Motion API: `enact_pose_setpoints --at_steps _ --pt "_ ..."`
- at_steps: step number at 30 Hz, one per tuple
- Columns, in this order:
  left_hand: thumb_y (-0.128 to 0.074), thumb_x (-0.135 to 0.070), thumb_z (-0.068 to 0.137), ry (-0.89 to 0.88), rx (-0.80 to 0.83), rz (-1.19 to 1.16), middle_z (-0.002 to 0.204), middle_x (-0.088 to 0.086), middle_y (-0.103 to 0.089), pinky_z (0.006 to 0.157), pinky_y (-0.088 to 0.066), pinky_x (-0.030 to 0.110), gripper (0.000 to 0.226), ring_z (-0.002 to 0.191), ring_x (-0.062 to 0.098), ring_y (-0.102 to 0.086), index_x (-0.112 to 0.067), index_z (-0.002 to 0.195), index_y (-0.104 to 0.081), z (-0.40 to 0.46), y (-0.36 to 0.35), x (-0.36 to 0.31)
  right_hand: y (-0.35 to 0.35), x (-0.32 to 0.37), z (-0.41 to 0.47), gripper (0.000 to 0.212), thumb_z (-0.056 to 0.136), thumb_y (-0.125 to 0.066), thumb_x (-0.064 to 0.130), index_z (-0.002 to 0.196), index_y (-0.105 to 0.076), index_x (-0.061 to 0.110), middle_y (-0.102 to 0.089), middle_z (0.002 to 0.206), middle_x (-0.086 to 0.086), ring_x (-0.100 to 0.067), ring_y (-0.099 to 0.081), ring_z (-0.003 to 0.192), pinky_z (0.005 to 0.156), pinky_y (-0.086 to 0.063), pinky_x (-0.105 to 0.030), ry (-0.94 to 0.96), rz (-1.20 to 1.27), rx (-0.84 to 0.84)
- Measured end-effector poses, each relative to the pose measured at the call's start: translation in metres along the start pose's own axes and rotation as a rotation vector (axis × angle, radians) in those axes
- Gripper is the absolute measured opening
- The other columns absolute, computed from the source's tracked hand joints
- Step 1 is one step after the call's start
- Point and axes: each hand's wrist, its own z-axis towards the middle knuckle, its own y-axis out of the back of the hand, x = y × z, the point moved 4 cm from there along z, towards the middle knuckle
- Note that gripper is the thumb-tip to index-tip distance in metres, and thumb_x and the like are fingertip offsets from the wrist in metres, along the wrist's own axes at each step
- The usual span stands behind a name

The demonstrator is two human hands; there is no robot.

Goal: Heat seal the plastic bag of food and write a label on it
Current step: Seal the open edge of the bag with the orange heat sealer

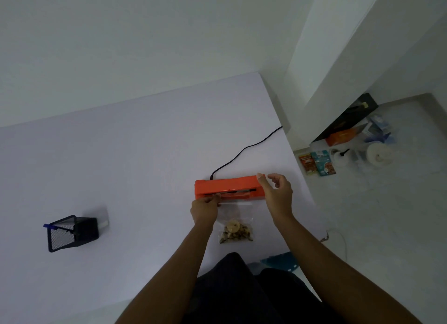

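Note:
An orange heat sealer [227,184] lies across the white table [133,169], its black cord [244,152] running back to the right. A clear plastic bag [235,218] holding brown food pieces lies in front of it, its open top edge tucked into the sealer's slot. My left hand [205,209] pinches the bag's top left corner at the slot. My right hand [277,193] hovers at the sealer's right end, thumb on the lid, fingers loosely curled and holding nothing.
A black mesh pen holder [71,233] with a blue pen stands on the table at the left. On the floor to the right lie food packets [316,163], a white roll [378,154] and boxes [343,135]. The table's right edge runs close by the sealer.

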Motion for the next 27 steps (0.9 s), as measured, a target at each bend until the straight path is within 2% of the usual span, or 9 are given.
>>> enact_pose_setpoints --at_steps 3,7,12,16,20,27 --pt "-0.07 -0.023 0.087 -0.008 -0.006 0.022 0.071 0.003 -0.071 0.055 -0.043 0.022 0.021 0.064 0.014 -0.06 -0.015 0.067 -0.071 0.001 0.0 0.0 -0.001 -0.008 0.004 0.067 0.08 -0.069 0.061 0.133 -0.053 0.024 -0.048 0.139 -0.003 -0.022 -0.045 0.129 0.106 -0.043 -0.044 -0.092 0.029 0.055" --pt "-0.069 -0.022 0.087 -0.003 -0.019 0.037 0.072 0.006 -0.071 0.054 -0.044 0.023 0.021 0.063 0.015 -0.06 -0.015 0.067 -0.07 0.002 0.0 0.001 -0.004 -0.013 0.007 0.077 0.085 -0.066 0.057 0.148 -0.038 0.024 -0.037 0.154 -0.003 -0.023 -0.037 0.14 0.103 -0.037 -0.037 -0.168 0.085 0.15" --pt "-0.071 -0.022 0.086 -0.007 -0.021 0.039 0.073 0.009 -0.071 0.058 -0.046 0.025 0.025 0.064 0.018 -0.06 -0.019 0.061 -0.068 0.003 -0.001 0.001 -0.005 -0.022 0.009 0.079 0.085 -0.066 0.058 0.149 -0.04 0.02 -0.043 0.151 -0.003 -0.022 -0.043 0.137 0.107 -0.038 -0.038 -0.214 0.122 0.196" --pt "-0.071 -0.021 0.086 -0.001 -0.019 0.047 0.079 0.015 -0.073 0.059 -0.047 0.027 0.021 0.066 0.021 -0.06 -0.012 0.067 -0.07 0.004 -0.001 0.003 -0.005 -0.027 0.011 0.093 0.068 -0.068 0.076 0.136 -0.056 0.013 -0.061 0.135 -0.004 -0.021 -0.059 0.12 0.098 -0.047 -0.033 -0.221 0.102 0.21" --pt "-0.071 -0.021 0.086 -0.006 -0.019 0.041 0.078 0.014 -0.073 0.059 -0.048 0.027 0.022 0.065 0.02 -0.06 -0.013 0.066 -0.069 0.004 -0.001 0.003 -0.004 -0.026 0.013 0.077 0.082 -0.072 0.053 0.142 -0.049 0.011 -0.058 0.133 -0.003 -0.018 -0.056 0.116 0.094 -0.044 -0.031 -0.238 0.135 0.174" --pt "-0.071 -0.021 0.086 0.002 -0.019 0.029 0.074 0.012 -0.071 0.056 -0.046 0.026 0.021 0.061 0.017 -0.057 -0.01 0.068 -0.071 0.005 -0.001 0.003 -0.003 -0.03 0.017 0.078 0.081 -0.075 0.049 0.144 -0.044 0.015 -0.053 0.139 -0.007 -0.02 -0.053 0.118 0.092 -0.044 -0.033 -0.267 0.158 0.149"
